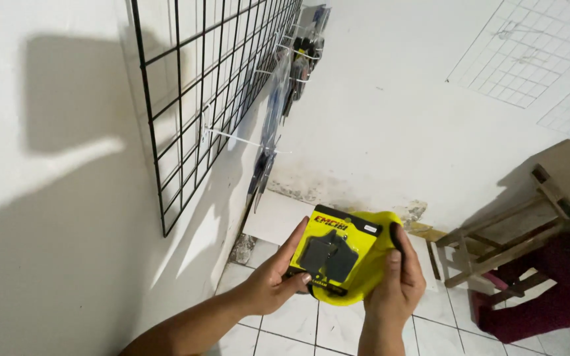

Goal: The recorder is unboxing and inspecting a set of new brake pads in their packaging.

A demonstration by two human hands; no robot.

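Observation:
Both my hands hold a stack of yellow and black blister packs (346, 254), each showing dark grey brake-pad shaped parts under clear plastic. My left hand (274, 280) grips the left and lower edge of the front pack, thumb across its bottom. My right hand (398, 283) holds the right side, thumb pressed on the bent yellow card behind. The packs are held in the air above the tiled floor, below a black wire grid panel (216, 86) on the white wall to the left.
White hooks (235, 138) stick out of the grid; several packaged items (301, 62) hang farther along it. A wooden stool (529, 217) stands at right with dark red cloth (549, 296) beside it. White wire grids (529, 49) lean on the far wall. White floor tiles (338, 329) lie below.

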